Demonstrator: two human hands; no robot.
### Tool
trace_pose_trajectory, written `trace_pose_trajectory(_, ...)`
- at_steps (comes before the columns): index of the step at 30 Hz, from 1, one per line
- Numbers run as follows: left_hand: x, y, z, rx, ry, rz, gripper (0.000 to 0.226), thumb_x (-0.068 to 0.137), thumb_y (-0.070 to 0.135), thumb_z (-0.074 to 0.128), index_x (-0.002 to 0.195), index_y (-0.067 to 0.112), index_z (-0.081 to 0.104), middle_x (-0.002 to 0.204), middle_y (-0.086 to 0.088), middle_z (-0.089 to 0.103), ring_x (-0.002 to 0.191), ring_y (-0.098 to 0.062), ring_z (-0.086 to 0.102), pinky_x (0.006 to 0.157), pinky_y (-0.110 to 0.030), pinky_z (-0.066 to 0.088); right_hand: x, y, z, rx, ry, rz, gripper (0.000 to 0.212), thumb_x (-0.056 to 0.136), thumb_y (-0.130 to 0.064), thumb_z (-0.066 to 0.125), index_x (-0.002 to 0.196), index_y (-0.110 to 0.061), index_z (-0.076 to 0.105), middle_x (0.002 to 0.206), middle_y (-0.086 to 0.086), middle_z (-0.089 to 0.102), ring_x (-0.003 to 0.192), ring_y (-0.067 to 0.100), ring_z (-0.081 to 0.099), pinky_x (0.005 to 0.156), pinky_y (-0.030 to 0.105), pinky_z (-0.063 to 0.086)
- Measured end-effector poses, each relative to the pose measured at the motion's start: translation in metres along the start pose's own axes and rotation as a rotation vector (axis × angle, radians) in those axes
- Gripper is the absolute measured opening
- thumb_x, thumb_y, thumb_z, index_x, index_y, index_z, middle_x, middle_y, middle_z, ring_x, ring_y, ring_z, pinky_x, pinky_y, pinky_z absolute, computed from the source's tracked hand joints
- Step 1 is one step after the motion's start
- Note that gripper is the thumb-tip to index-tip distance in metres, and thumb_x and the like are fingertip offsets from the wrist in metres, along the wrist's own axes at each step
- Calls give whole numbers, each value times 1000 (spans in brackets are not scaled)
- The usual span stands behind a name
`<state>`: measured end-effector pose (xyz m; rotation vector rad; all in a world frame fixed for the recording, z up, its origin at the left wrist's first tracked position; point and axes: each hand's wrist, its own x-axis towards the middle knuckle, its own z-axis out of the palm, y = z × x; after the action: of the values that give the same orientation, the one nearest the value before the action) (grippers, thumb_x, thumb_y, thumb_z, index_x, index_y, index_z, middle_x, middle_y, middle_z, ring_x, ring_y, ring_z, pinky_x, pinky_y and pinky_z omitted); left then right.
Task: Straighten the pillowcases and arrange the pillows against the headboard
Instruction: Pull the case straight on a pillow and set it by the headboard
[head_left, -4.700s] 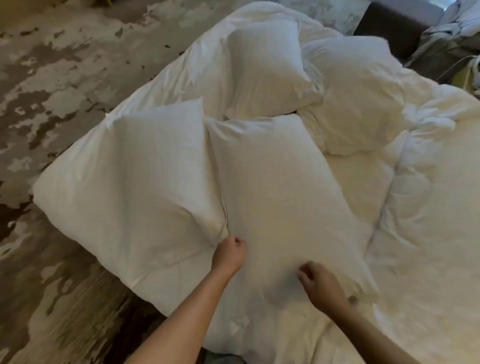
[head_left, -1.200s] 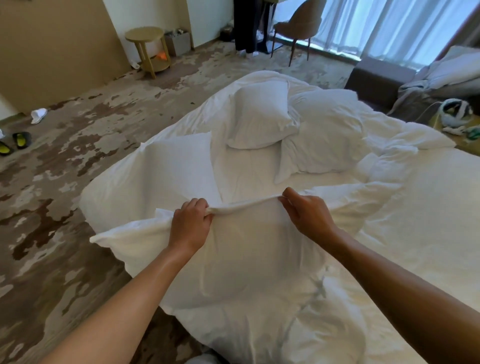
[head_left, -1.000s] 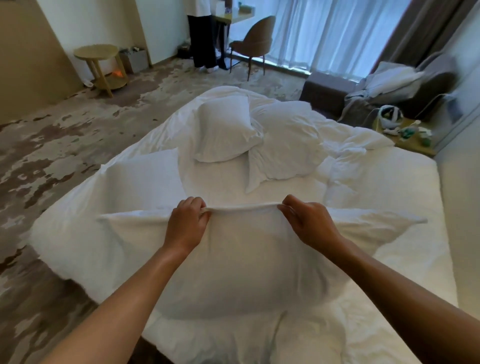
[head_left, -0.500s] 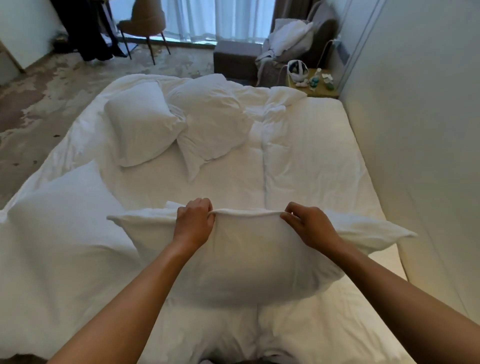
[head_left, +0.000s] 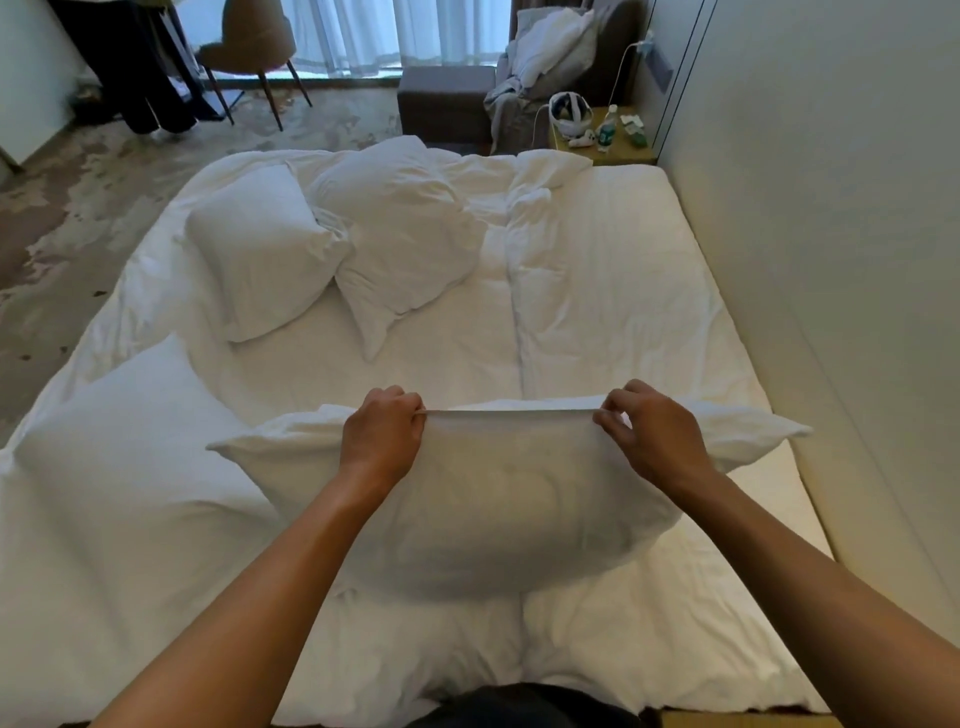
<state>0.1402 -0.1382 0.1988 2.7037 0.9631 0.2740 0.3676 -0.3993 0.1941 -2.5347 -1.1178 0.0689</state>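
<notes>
Held pillow (head_left: 498, 519): gripped along its top seam, above the bed (head_left: 623, 312).
I see the left hand (head_left: 382, 441) and right hand (head_left: 652, 441) pinching that edge, fingers curled over it, body hanging below; three more pillows (head_left: 260, 249) lie further away.

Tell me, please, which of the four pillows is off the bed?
The pillow gripped along its top edge by both hands, left and right; the other three lie on the bedding.

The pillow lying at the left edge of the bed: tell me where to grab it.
Grip the pillow by its long near edge, hands apart, coming from the foot side. It lies flat and wide, as the held pillow is already taken along its top edge.
</notes>
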Motion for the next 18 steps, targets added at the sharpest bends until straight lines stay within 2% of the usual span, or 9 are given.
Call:
trace_pose_trajectory(2, 1, 2, 0, -22, 17, -16, 23, 102, 24, 53, 93, 16, 73, 89, -1, 65, 86, -22, 58, 67, -36, 53, -3, -2, 5, 29, 23, 13, 19, 102, -35, 62, 94, -19, 68, 88, -3, 68, 74, 26, 64, 81, 41, 50)
trace_pose_trajectory(4, 2, 1, 2, -52, 4, -29, 23, 102, 23, 52, 94, 14, 71, 90, -2, 65, 89, -23, 58, 68, -37, 52, -5, -2, 12, 96, 42, 27, 21, 105, -32, 57, 91, -17, 61, 73, -3, 64, 69, 24, 59, 88, 44, 49)
trace_pose_trajectory(6, 4, -1, 5, -97, -19, -34, 22, 103, 25, 50, 96, 13, 68, 92, -4, 63, 90, -25, 58, 69, -37, 50, -4, 0, 19, 142, 15, 64, 26, 108, -34, 49, 88, -17, 51, 65, -3, 56, 66, 22, 53, 84, 45, 50)
trace_pose_trajectory(9, 6, -5, 9, -173, -52, -36, 21, 104, 26, 49, 99, 12, 63, 93, -8, 63, 88, -28, 59, 73, -40, 51, 2, 4, 26, 166, -17, 84, 31, 109, -40, 42, 87, -17, 42, 68, 0, 54, 62, 23, 54, 62, 44, 49)
trace_pose_trajectory(11, 7, -8, 11, -204, -76, -44, 20, 104, 27, 49, 99, 12, 61, 93, -9, 64, 86, -29, 60, 75, -42, 53, 7, 7, 28, 155, -24, 62, 32, 108, -41, 44, 87, -17, 41, 69, 0, 53, 62, 23, 53, 59, 43, 46)
trace_pose_trajectory(13, 8, -13, 14, -216, -93, -53, 19, 104, 26, 49, 98, 12, 60, 92, -11, 67, 84, -31, 62, 76, -44, 54, 9, 10, 27, 130, -46, 34, 29, 104, -42, 51, 87, -19, 43, 73, -4, 54, 63, 20, 53, 60, 39, 44)
trace_pose_trajectory(15, 9, -19, 17, -224, -103, -53, 18, 102, 24, 51, 97, 10, 62, 92, -11, 68, 84, -31, 63, 77, -45, 54, 8, 15, 25, 62, -84, 15, 23, 98, -41, 61, 97, -21, 52, 86, -6, 56, 68, 18, 54, 66, 37, 45)
trace_pose_trajectory(17, 9, -23, 20, -236, -107, -45, 18, 100, 21, 53, 97, 8, 65, 92, -10, 68, 85, -29, 63, 78, -45, 54, 6, 22, 26, -12, -117, -4, 22, 94, -33, 66, 105, -16, 57, 97, -1, 56, 74, 21, 53, 74, 38, 45)
trace_pose_trajectory(18, 11, -24, 21, -240, -108, -40, 18, 99, 20, 54, 97, 7, 66, 92, -10, 68, 85, -29, 63, 78, -45, 54, 6, 23, 27, -46, -124, -5, 17, 94, -28, 65, 102, -14, 58, 98, 1, 56, 75, 24, 54, 75, 39, 44)
